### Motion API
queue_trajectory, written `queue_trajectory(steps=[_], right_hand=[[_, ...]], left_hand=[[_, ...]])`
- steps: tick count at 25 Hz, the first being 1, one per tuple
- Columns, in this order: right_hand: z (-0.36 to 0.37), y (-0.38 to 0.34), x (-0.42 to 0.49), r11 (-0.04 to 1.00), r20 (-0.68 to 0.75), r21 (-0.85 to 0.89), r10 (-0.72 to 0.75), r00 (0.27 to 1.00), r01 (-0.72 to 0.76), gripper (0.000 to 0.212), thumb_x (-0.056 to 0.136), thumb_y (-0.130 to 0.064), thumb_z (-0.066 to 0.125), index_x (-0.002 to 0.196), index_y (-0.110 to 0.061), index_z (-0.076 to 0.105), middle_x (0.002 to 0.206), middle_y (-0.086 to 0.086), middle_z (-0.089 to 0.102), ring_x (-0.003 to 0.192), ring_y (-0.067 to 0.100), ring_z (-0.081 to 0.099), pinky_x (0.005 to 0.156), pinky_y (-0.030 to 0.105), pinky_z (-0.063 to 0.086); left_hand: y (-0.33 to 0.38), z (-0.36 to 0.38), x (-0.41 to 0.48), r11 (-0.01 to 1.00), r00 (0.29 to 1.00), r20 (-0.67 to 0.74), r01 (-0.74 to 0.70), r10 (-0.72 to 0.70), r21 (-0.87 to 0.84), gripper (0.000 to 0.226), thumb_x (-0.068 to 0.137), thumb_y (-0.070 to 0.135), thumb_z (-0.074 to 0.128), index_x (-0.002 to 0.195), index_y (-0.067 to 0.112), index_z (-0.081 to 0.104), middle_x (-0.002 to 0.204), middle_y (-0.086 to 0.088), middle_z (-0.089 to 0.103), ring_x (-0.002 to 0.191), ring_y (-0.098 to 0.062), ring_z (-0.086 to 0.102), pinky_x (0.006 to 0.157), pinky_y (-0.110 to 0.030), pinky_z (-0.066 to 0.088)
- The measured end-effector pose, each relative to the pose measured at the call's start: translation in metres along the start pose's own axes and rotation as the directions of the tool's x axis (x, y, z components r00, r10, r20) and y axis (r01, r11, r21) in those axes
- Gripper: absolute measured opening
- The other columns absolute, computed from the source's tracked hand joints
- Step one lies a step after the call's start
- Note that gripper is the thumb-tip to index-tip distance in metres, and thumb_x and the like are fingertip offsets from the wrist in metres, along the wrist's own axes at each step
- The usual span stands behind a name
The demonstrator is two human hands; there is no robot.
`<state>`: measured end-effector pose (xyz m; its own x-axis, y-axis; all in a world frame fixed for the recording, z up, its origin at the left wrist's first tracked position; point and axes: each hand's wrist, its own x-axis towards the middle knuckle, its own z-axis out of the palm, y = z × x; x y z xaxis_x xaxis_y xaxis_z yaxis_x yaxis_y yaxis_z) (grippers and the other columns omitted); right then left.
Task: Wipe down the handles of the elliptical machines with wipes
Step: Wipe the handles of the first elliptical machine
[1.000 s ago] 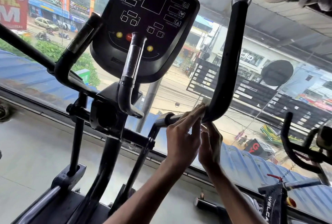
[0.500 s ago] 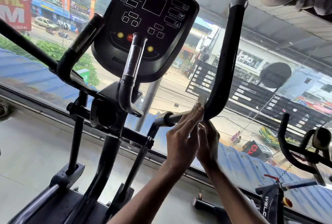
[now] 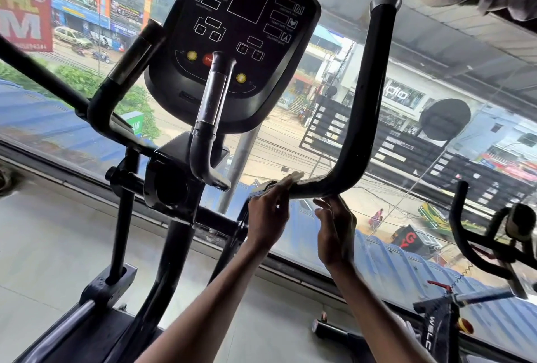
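Black steel elliptical (image 3: pixel 171 188) in front of me, its flat matte console (image 3: pixel 232 42) tilted overhead. The right-side handle (image 3: pixel 363 118) is a smooth, glossy tube, rising tall and then bending into a level run. My left hand (image 3: pixel 268 214) is up at that level run, fingers (image 3: pixel 283 188) together and nearly straight, pressing the pale, crumpled wipe (image 3: pixel 295 176) onto the bar. My right hand (image 3: pixel 337 231) hovers just under the bend, loosely curled, spread, holding nothing.
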<state>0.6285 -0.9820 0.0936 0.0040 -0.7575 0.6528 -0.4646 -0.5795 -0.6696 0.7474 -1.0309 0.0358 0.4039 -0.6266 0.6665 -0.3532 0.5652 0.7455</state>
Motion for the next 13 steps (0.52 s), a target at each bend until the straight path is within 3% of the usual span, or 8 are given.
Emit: queue_trajectory(steps=[2,4,7,11,13], right_hand=[[0.0,-0.001,0.0,1.0,0.0,-0.005,-0.013,1.0,0.013,0.032,0.078,-0.033,0.043,0.1,-0.042,0.065,0.101,-0.026,0.071,0.104,0.007,0.068,0.084,0.02,0.05],[-0.001,-0.001,0.002,1.0,0.019,-0.013,-0.004,1.0,0.004,0.032,0.078,-0.033,0.042,0.099,-0.046,0.063,0.101,-0.029,0.069,0.104,0.006,0.067,0.084,0.019,0.049],[-0.004,0.002,0.001,1.0,0.025,-0.019,-0.003,1.0,0.004,0.036,0.078,-0.033,0.041,0.102,-0.03,0.069,0.102,-0.024,0.07,0.105,0.008,0.067,0.085,0.021,0.05],[-0.002,-0.001,0.004,1.0,0.024,-0.021,0.006,1.0,-0.005,0.043,0.078,-0.033,0.041,0.108,-0.021,0.071,0.106,-0.013,0.073,0.106,0.012,0.068,0.087,0.026,0.052],[-0.001,0.001,0.0,1.0,0.025,-0.024,-0.001,1.0,0.002,0.046,0.079,-0.034,0.042,0.111,-0.016,0.071,0.107,-0.006,0.073,0.106,0.015,0.068,0.087,0.028,0.053]], left_hand=[[-0.027,0.011,0.0,0.983,0.992,0.023,0.12,-0.124,0.141,0.031,0.1,0.016,0.063,0.129,0.021,0.071,0.1,-0.002,0.08,0.078,-0.02,0.075,0.067,-0.029,0.055],[-0.044,0.019,0.003,0.959,0.98,0.045,0.178,-0.192,0.219,0.032,0.101,0.017,0.061,0.131,0.022,0.07,0.097,-0.004,0.081,0.081,-0.027,0.074,0.07,-0.033,0.055],[-0.038,0.023,0.003,0.938,0.963,0.026,0.255,-0.268,0.234,0.034,0.101,0.017,0.057,0.132,0.023,0.07,0.1,-0.003,0.08,0.086,-0.029,0.073,0.074,-0.038,0.057],[0.01,0.016,-0.003,0.939,0.936,-0.088,0.342,-0.34,0.013,0.027,0.102,0.017,0.058,0.124,0.019,0.075,0.103,-0.006,0.079,0.087,-0.023,0.075,0.074,-0.031,0.057],[0.049,0.005,-0.011,0.956,0.947,-0.135,0.281,-0.291,-0.089,0.026,0.1,0.014,0.063,0.121,0.021,0.076,0.104,-0.002,0.079,0.091,-0.016,0.074,0.076,-0.026,0.055]])
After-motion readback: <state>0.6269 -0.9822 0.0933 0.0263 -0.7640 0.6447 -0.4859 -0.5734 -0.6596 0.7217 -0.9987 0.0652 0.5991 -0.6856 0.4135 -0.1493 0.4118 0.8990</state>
